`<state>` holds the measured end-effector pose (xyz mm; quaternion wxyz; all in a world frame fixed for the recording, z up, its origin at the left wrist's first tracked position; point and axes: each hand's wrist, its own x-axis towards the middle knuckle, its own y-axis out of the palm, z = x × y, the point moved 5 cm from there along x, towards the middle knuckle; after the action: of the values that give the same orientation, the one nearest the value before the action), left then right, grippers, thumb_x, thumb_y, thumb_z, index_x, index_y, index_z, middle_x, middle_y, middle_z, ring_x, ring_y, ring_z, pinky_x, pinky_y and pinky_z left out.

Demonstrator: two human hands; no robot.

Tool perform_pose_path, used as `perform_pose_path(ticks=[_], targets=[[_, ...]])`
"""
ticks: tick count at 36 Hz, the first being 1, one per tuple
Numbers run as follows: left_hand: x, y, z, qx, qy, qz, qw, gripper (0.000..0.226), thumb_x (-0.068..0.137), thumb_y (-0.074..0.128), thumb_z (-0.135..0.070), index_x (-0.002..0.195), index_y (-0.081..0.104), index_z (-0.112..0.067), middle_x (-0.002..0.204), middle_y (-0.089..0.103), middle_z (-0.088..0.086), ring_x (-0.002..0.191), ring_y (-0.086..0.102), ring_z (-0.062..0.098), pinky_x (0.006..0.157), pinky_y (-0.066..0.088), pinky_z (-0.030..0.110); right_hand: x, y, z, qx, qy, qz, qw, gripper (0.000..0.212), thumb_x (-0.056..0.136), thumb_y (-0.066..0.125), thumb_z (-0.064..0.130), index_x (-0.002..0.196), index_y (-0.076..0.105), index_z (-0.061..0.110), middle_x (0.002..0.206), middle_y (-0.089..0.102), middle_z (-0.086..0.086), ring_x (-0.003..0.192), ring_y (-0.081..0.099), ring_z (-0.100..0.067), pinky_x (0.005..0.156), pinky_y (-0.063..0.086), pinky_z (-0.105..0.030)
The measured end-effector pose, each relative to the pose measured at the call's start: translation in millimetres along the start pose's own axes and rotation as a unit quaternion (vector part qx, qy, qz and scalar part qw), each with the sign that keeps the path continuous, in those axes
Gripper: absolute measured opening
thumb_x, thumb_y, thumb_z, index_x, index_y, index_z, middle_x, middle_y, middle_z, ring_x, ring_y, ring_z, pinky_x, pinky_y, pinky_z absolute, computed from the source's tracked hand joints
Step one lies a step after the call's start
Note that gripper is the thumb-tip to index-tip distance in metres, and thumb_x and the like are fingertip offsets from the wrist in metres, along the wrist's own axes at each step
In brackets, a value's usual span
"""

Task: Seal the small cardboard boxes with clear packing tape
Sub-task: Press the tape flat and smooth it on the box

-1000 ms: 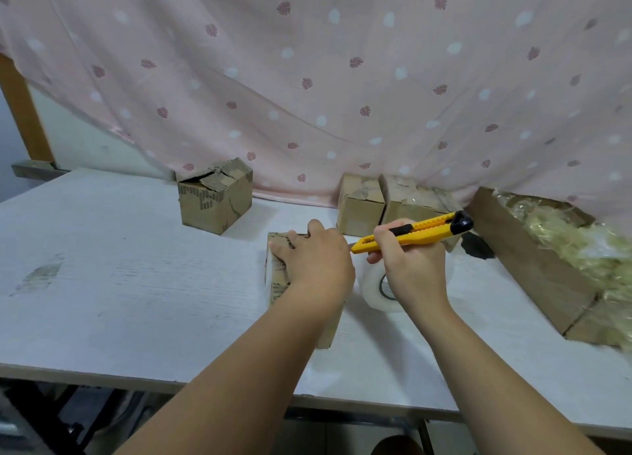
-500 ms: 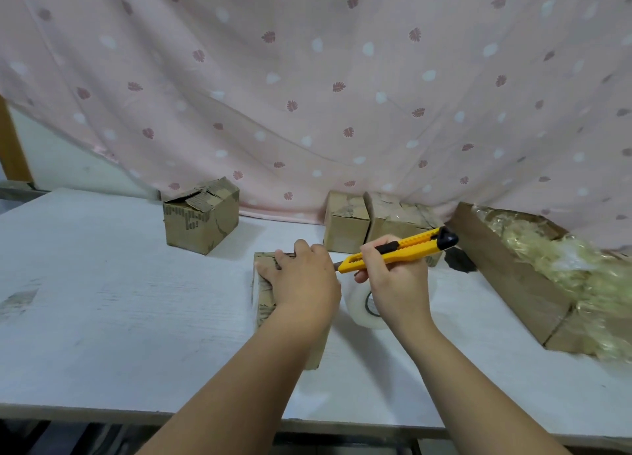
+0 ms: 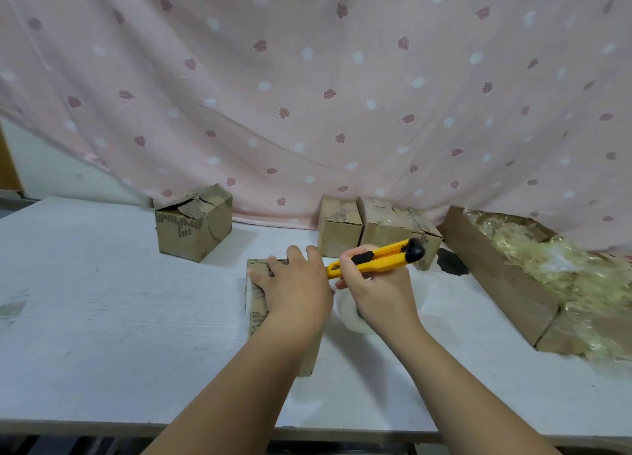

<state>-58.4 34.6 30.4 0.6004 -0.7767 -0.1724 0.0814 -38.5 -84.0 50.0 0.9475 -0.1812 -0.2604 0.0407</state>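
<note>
Little has shifted in the last second: the left hand (image 3: 294, 290) still lies flat, pressing down the small cardboard box (image 3: 256, 304) in the middle of the table (image 3: 102, 318), while the yellow utility knife (image 3: 376, 258) clenched in the right hand (image 3: 379, 290) has edged left, its tip now just beside that hand, so the tape strip looks about to be cut. The box is worn brown card with dark print, its top hidden by the hand; the clear tape roll (image 3: 352, 318) stands just beside it, under the right hand
</note>
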Motion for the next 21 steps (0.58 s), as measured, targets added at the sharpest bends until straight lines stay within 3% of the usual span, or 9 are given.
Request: perform_pose_path(ticks=[2, 7, 11, 14, 21], targets=[[1, 1, 0, 0.000, -0.004, -0.004, 1.000, 0.058, 0.096, 0.051, -0.039, 0.143, 0.024, -0.019, 0.140, 0.034, 0.010, 0.135, 0.032, 0.040, 0.105, 0.028, 0.062, -2, 4, -1, -0.011, 0.003, 0.004, 1.000, 0.016, 0.086, 0.065, 0.022, 0.071, 0.065, 0.027, 0.064, 0.069, 0.006, 0.063, 0.070, -0.013, 0.061, 0.057, -0.039], [1, 2, 1, 0.008, -0.007, -0.009, 1.000, 0.054, 0.093, 0.051, -0.031, 0.141, 0.027, -0.019, 0.138, 0.036, 0.010, 0.132, 0.035, 0.040, 0.104, 0.029, 0.061, -6, 8, 3, -0.022, -0.002, -0.010, 1.000, 0.019, 0.076, 0.056, 0.037, 0.068, 0.062, 0.021, 0.061, 0.067, 0.010, 0.060, 0.068, -0.008, 0.056, 0.051, -0.027], [2, 2, 1, 0.002, -0.008, -0.012, 1.000, 0.057, 0.095, 0.052, -0.042, 0.141, 0.027, -0.020, 0.138, 0.037, 0.008, 0.133, 0.035, 0.038, 0.104, 0.029, 0.060, -4, 1, 2, 0.010, 0.001, -0.035, 0.999, 0.019, 0.083, 0.061, 0.030, 0.065, 0.061, 0.026, 0.058, 0.067, 0.006, 0.060, 0.069, -0.013, 0.056, 0.053, -0.028], [3, 3, 1, 0.007, -0.004, -0.008, 1.000, 0.062, 0.094, 0.051, -0.049, 0.142, 0.025, -0.019, 0.138, 0.036, 0.008, 0.134, 0.034, 0.039, 0.104, 0.028, 0.060, 0, -4, 1, 0.036, 0.010, -0.039, 0.999, 0.028, 0.092, 0.062, 0.020, 0.065, 0.059, 0.029, 0.053, 0.066, 0.008, 0.057, 0.068, -0.009, 0.054, 0.047, -0.013], [3, 3, 1, 0.015, 0.000, 0.007, 1.000, 0.060, 0.096, 0.048, -0.047, 0.144, 0.023, -0.020, 0.140, 0.032, 0.009, 0.136, 0.030, 0.041, 0.106, 0.026, 0.061, -1, -4, 3, 0.041, 0.005, -0.022, 0.999, 0.026, 0.093, 0.061, 0.019, 0.069, 0.058, 0.025, 0.051, 0.064, 0.011, 0.053, 0.066, -0.003, 0.051, 0.044, -0.009]])
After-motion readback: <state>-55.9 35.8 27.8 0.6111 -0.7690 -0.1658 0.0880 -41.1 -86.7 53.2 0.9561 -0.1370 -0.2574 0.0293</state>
